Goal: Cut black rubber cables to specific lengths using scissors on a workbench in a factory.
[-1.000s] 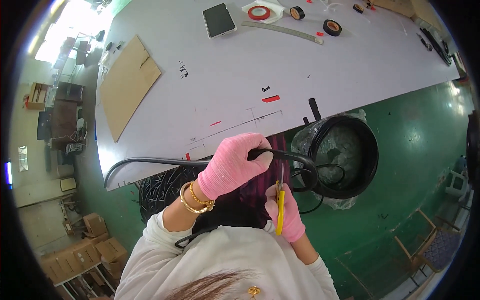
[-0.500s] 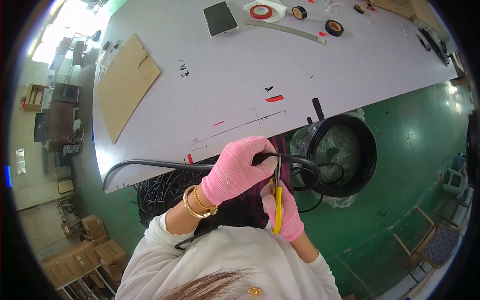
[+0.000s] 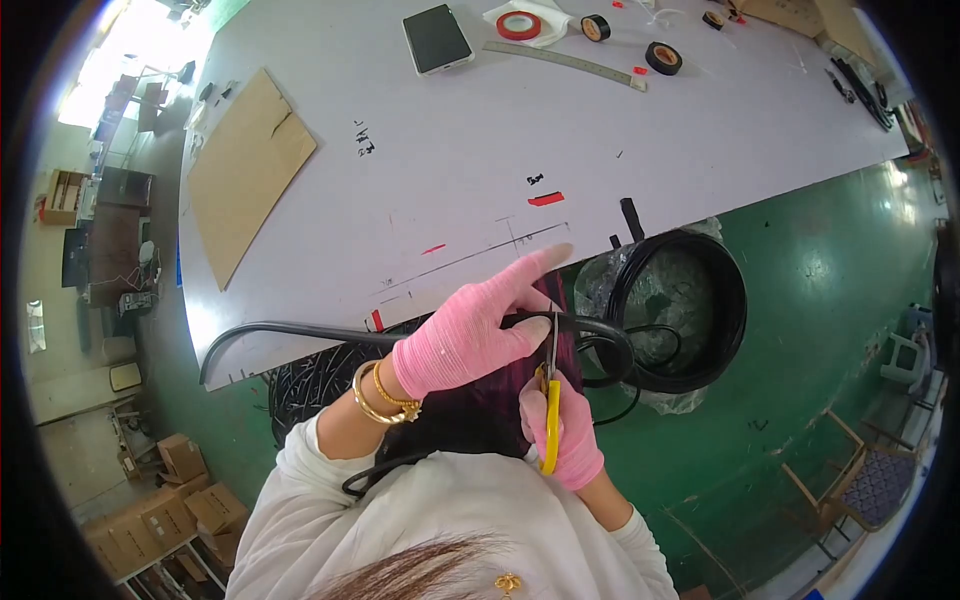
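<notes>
My left hand (image 3: 462,338), in a pink glove, is around a thick black cable (image 3: 290,327) close to the table's front edge. Its thumb lies along the cable while the index finger points out over the tabletop; the other fingers are mostly hidden. The cable runs left onto the table and right into a loop. In my right hand (image 3: 575,432), also gloved in pink, is a pair of yellow-handled cutters (image 3: 552,425). Their narrow metal jaws point up and meet the cable just right of my left thumb. Whether the jaws have closed on it I cannot tell.
A large black cable coil (image 3: 735,310) with clear plastic sits right of the table. Many short black pieces (image 3: 300,410) lie below its front edge. On the table are a steel ruler (image 3: 560,62), tape rolls (image 3: 663,58), a phone-like device (image 3: 437,40) and brown cardboard (image 3: 250,170).
My left index finger has uncurled from the cable and now stretches out toward the table. The cutters stay at nearly the same place on the cable. The whole view has shifted slightly.
</notes>
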Tool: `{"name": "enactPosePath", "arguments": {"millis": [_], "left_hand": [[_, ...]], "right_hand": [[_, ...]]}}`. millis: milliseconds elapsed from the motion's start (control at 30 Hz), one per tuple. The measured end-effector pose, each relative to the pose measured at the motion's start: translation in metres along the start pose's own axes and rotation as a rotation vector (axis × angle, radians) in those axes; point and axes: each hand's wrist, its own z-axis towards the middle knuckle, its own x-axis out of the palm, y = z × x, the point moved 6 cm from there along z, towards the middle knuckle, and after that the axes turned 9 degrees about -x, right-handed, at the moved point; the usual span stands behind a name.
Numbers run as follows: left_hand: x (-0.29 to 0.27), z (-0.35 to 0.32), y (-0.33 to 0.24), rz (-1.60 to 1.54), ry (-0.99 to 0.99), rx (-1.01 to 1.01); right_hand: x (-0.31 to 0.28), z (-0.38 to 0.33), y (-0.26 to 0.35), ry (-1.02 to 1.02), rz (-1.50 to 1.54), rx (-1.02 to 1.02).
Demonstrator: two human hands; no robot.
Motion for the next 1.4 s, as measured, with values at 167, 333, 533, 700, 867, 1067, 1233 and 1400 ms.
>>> {"name": "enactPosePath", "arguments": {"millis": [167, 333, 533, 700, 867, 1067, 1233, 1400], "left_hand": [[0.004, 0.009, -0.008, -0.267, 0.452, -0.235], [0.012, 0.012, -0.007, -0.362, 0.641, -0.298], [0.02, 0.015, -0.019, -0.316, 0.614, -0.288], [-0.002, 0.013, -0.017, -0.188, 0.326, -0.345], [0.006, -0.018, -0.017, -0.259, 0.397, -0.217], [-0.088, -0.153, 0.039, -0.363, 0.094, -0.056], [-0.101, -0.2, 0.056, 0.509, -0.707, -0.209], [-0.049, -0.172, 0.053, -0.502, -0.538, 0.093]], "right_hand": [[-0.002, -0.011, 0.0, -0.019, -0.017, 0.037], [0.002, -0.015, 0.016, -0.057, 0.293, 0.351], [-0.007, -0.021, 0.011, -0.129, 0.44, 0.327], [-0.03, -0.041, -0.004, -0.183, 0.071, 0.139], [-0.075, -0.021, 0.022, -0.503, -0.207, -0.474], [-0.016, -0.005, 0.031, -0.033, -0.073, -0.155], [0.062, 0.013, 0.051, 0.151, 0.076, 0.074], [0.129, 0.025, 0.081, 0.19, -0.451, -0.504]]}}
